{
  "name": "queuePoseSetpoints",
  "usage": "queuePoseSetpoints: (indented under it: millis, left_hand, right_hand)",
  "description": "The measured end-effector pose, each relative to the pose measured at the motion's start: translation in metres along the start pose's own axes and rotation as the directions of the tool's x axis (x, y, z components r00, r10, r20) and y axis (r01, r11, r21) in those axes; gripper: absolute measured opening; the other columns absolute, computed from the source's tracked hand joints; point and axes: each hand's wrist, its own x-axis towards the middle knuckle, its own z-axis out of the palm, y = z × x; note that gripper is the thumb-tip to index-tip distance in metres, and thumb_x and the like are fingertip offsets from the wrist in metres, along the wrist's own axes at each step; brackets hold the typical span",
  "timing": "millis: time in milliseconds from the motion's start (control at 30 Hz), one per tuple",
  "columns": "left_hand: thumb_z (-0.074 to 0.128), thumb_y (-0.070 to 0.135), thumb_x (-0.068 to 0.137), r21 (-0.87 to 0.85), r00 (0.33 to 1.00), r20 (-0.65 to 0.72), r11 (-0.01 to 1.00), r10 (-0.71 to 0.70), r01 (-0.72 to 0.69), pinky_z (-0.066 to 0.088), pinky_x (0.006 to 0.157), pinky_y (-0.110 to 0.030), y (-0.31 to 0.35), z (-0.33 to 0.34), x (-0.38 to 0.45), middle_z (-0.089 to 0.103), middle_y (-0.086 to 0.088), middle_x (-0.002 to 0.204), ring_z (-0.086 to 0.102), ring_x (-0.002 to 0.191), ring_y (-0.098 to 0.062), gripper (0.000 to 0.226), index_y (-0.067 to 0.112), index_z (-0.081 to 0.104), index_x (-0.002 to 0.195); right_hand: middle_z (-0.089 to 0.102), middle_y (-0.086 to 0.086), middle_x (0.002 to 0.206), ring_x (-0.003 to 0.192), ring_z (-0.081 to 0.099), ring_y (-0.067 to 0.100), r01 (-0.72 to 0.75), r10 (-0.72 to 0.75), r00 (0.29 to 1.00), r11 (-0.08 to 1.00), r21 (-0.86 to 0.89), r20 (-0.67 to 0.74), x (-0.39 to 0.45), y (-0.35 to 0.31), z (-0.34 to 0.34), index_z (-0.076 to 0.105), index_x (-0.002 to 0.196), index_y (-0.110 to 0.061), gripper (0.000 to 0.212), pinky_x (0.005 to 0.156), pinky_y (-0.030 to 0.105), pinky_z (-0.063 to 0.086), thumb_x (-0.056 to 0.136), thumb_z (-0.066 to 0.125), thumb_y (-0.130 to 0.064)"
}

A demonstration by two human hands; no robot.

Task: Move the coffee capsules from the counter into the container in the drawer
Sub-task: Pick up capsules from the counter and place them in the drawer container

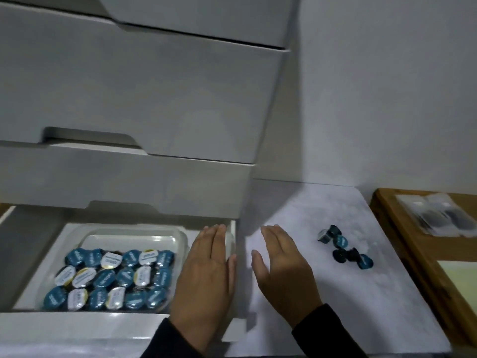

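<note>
With drawer [233,329] pulled out and clear container [129,229] inside already holding rows of capsules, mostly stocked. Still loose: small cluster of coffee capsules [344,248] on the white counter [322,293], right of both hands, apart from them. Left hand [209,270] flat, fingers straight, over drawer's right edge, holding nothing. Right hand [281,267] flat over counter, fingers straight, also empty. Probably next: reach right, pick up cluster, drop into container's free back strip.

Wooden tray [413,244] — clear packet [436,215] on it.
</note>
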Motion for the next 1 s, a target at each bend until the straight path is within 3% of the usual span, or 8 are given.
queuePoseSetpoints:
  millis: [67, 133, 200, 300, 500, 700, 800, 1000]
  left_hand:
    - [0.052, 0.032, 0.090, -0.014, 0.999, 0.035, 1.000, 0.007, -0.007, 0.043, 0.096, -0.035, 0.038, 0.014, -0.003, 0.059, -0.020, 0.125, 0.060, 0.115, -0.030, 0.049, -0.001, 0.052, 0.128]
    - [0.028, 0.045, 0.096, -0.028, 0.992, 0.123, 0.999, -0.036, 0.040, 0.023, 0.107, -0.022, 0.076, 0.035, -0.004, 0.037, -0.010, 0.148, 0.039, 0.135, -0.019, 0.060, 0.011, 0.028, 0.145]
    - [0.031, 0.045, 0.096, -0.104, 0.993, 0.108, 0.993, -0.044, 0.055, 0.012, 0.110, -0.019, 0.105, 0.061, -0.007, 0.025, -0.002, 0.154, 0.025, 0.141, -0.013, 0.060, 0.019, 0.016, 0.148]
    - [0.043, 0.036, 0.095, -0.080, 0.991, 0.131, 0.995, -0.040, 0.051, 0.021, 0.110, -0.022, 0.142, 0.095, -0.011, 0.037, -0.004, 0.148, 0.034, 0.137, -0.015, 0.056, 0.015, 0.029, 0.145]
    - [0.035, 0.030, 0.099, -0.104, 0.956, 0.291, 0.994, -0.015, 0.047, 0.024, 0.108, -0.017, 0.182, 0.168, -0.011, 0.035, -0.001, 0.148, 0.031, 0.135, -0.013, 0.050, 0.015, 0.025, 0.146]
    - [0.040, 0.025, 0.097, -0.182, 0.900, 0.436, 0.978, -0.015, 0.104, 0.038, 0.095, -0.022, 0.208, 0.217, 0.003, 0.053, -0.004, 0.131, 0.049, 0.117, -0.017, 0.037, 0.016, 0.047, 0.132]
    - [0.044, 0.023, 0.095, -0.197, 0.904, 0.426, 0.971, -0.042, 0.138, 0.041, 0.088, -0.022, 0.219, 0.233, 0.017, 0.059, -0.006, 0.118, 0.054, 0.106, -0.018, 0.029, 0.014, 0.054, 0.120]
    - [0.051, 0.012, 0.090, -0.289, 0.933, 0.348, 0.937, -0.087, 0.195, 0.046, 0.093, -0.030, 0.226, 0.253, 0.051, 0.058, -0.008, 0.119, 0.054, 0.111, -0.022, 0.031, 0.012, 0.058, 0.120]
  right_hand:
    - [0.068, 0.019, 0.110, 0.108, 0.064, 0.030, 0.040, -0.034, 0.998, 0.995, -0.096, 0.056, -0.009, 0.038, -0.013, 0.068, 0.102, 0.005, 0.032, 0.085, 0.036, 0.056, 0.085, 0.052, -0.017]
    - [0.067, 0.018, 0.114, 0.112, 0.061, 0.030, 0.110, -0.081, 0.988, 0.968, -0.224, 0.134, -0.019, 0.079, -0.025, 0.070, 0.097, 0.003, 0.032, 0.089, 0.035, 0.054, 0.091, 0.047, -0.019]
    - [0.069, 0.020, 0.109, 0.106, 0.065, 0.032, 0.161, -0.111, 0.978, 0.942, -0.295, 0.179, -0.027, 0.120, -0.038, 0.072, 0.089, 0.002, 0.027, 0.084, 0.036, 0.057, 0.089, 0.053, -0.018]
    - [0.070, 0.021, 0.105, 0.099, 0.068, 0.033, 0.191, -0.090, 0.957, 0.911, -0.364, 0.277, -0.043, 0.173, -0.053, 0.073, 0.087, 0.000, 0.024, 0.079, 0.038, 0.059, 0.086, 0.059, -0.019]
    - [0.066, 0.021, 0.113, 0.106, 0.064, 0.031, -0.231, 0.263, 0.911, 0.963, -0.135, 0.317, -0.076, 0.256, -0.050, 0.060, 0.115, 0.003, 0.043, 0.092, 0.035, 0.051, 0.079, 0.069, -0.017]
    - [0.062, 0.015, 0.124, 0.114, 0.058, 0.025, -0.344, 0.348, 0.864, 0.936, -0.078, 0.364, -0.080, 0.300, -0.033, 0.053, 0.125, -0.003, 0.043, 0.099, 0.027, 0.044, 0.087, 0.060, -0.022]
    - [0.062, 0.015, 0.123, 0.113, 0.059, 0.025, -0.386, 0.369, 0.853, 0.922, -0.030, 0.370, -0.073, 0.312, -0.025, 0.054, 0.124, -0.002, 0.041, 0.098, 0.027, 0.044, 0.087, 0.060, -0.019]
    - [0.060, 0.007, 0.120, 0.108, 0.057, 0.022, -0.561, 0.483, 0.766, 0.824, 0.075, 0.423, -0.056, 0.327, -0.012, 0.057, 0.120, -0.012, 0.031, 0.093, 0.030, 0.046, 0.090, 0.054, -0.017]
